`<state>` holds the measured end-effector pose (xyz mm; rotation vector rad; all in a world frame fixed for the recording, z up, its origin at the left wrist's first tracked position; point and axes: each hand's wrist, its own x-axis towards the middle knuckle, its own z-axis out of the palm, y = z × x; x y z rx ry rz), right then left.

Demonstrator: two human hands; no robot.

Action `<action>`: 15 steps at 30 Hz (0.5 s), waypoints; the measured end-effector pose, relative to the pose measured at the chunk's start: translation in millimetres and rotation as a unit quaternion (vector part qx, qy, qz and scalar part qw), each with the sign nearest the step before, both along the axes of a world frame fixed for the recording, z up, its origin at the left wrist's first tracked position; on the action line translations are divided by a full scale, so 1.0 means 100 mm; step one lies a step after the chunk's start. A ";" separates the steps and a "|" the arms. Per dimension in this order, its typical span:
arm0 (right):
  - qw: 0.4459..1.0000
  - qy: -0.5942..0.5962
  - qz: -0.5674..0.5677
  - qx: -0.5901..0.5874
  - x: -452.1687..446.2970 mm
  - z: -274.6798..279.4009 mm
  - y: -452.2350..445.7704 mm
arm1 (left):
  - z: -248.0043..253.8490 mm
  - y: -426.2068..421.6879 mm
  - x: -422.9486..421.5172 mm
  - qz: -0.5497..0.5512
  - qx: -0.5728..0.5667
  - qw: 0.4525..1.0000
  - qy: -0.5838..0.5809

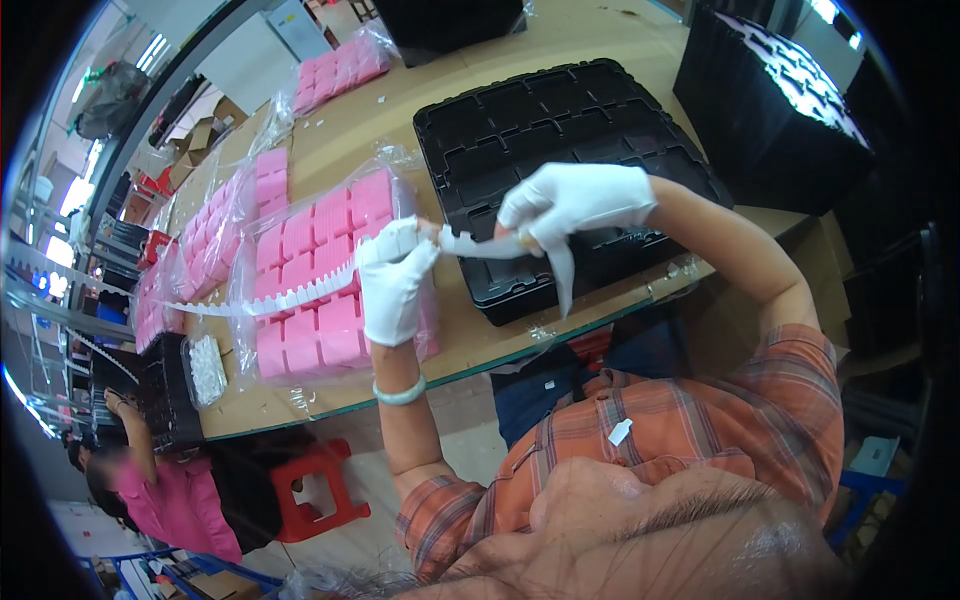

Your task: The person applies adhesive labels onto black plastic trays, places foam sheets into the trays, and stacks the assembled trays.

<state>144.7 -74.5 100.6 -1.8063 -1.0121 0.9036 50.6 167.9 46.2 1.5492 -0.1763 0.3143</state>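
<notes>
A long white notched strip (300, 297) runs in from the left, across the pink blocks, to my white-gloved left hand (392, 285). My left fingers are closed on it. Its smoother stretch spans the gap to my right hand (575, 208), also white-gloved, whose fingers pinch the strip over the tray. Beyond that grip a loose end dangles past the tray's near side. Beneath my right hand lies a black moulded tray (530, 110) with several compartments. Under and beside my left hand are pink blocks (310, 240) in clear plastic wrap.
More wrapped pink blocks (215, 215) lie farther left on the brown table (620, 40). A black box with white pieces on it (775, 110) stands at right. A clear pack of white pieces (207, 370) is near the left edge. A co-worker in pink (180, 490) sits beside a red stool (315, 490).
</notes>
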 end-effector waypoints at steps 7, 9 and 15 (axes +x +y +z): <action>0.958 -0.217 -0.119 0.147 -0.28 0.01 -0.08 | 0.27 -0.38 -0.42 0.044 0.005 0.999 0.026; 0.976 -0.138 -0.117 0.118 -0.44 0.13 -0.05 | 0.27 -0.49 -0.47 0.069 0.005 0.997 0.022; 0.967 -0.109 -0.140 0.184 -0.55 0.01 0.03 | 0.32 -0.68 -0.54 0.135 -0.024 0.990 0.016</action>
